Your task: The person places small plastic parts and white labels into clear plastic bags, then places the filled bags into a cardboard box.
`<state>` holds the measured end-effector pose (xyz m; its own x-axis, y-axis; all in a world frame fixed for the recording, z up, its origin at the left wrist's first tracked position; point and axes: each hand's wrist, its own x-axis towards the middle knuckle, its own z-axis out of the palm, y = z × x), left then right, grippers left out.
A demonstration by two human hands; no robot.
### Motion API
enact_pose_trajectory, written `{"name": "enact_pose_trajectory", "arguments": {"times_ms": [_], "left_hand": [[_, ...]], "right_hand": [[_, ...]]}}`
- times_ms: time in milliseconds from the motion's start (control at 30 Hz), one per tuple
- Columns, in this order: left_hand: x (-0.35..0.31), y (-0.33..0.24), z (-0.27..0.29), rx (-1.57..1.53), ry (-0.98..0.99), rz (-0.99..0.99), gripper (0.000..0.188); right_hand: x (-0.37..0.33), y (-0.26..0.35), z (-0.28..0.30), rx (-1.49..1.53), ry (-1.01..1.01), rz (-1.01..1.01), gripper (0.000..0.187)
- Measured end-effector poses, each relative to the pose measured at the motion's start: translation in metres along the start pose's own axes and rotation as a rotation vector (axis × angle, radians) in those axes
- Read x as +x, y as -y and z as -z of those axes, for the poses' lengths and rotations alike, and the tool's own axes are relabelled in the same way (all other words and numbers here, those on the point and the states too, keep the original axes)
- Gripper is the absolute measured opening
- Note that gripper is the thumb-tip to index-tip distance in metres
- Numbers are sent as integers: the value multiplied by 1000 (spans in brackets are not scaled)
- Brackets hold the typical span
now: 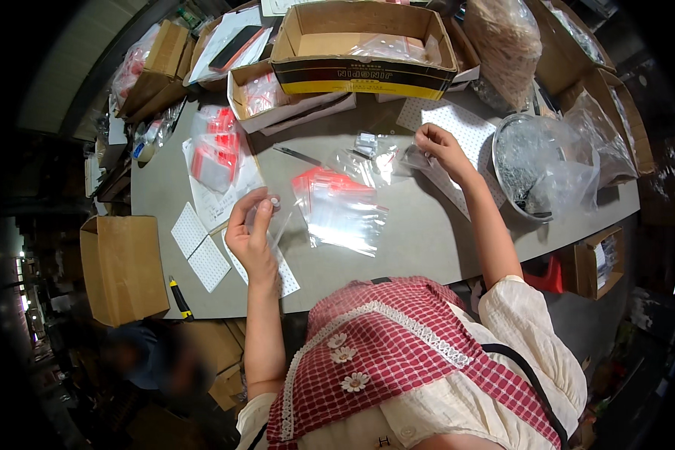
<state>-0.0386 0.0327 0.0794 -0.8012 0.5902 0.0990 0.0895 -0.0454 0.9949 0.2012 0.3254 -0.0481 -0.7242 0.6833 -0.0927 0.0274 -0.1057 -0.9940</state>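
Note:
My left hand (252, 234) is closed in a pinch over the left half of the table, with a small white piece (275, 202) at its fingertips. A strip of clear plastic hangs beside that hand; whether it is held I cannot tell. My right hand (444, 150) is further off to the right, fingers pinched on a clear plastic bag (415, 157). Between the hands lies a fanned stack of clear zip bags (343, 217) with red top edges. Beyond the stack, small pale grey parts (366, 145) rest by more clear plastic.
A metal bowl (496, 161) of small clear items stands at right, beside a white perforated sheet (457, 120). An open cardboard box (364, 71) is at the back. Red-edged bags (216, 150), a pen (298, 155) and a yellow-black cutter (179, 297) lie leftward.

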Motion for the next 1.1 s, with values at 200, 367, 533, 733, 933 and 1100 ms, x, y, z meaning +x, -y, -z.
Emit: {"name": "enact_pose_trajectory", "arguments": {"times_ms": [200, 367, 533, 733, 933, 1100], "left_hand": [[5, 13, -2, -42, 56, 73, 28], [6, 19, -9, -125, 66, 132, 23], [2, 21, 1, -94, 62, 155, 32], [8, 31, 14, -127, 25, 200, 36], [13, 23, 12, -172, 1, 141, 39], [11, 20, 12, -194, -8, 176, 32]], "right_hand": [[6, 3, -1, -625, -31, -61, 46], [10, -25, -4, -982, -264, 128, 27], [-11, -12, -13, -694, -395, 131, 27], [-24, -3, -52, -1128, -197, 132, 42], [-18, -2, -57, -1103, -84, -135, 48], [-8, -3, -39, -902, 22, -200, 35]]}}
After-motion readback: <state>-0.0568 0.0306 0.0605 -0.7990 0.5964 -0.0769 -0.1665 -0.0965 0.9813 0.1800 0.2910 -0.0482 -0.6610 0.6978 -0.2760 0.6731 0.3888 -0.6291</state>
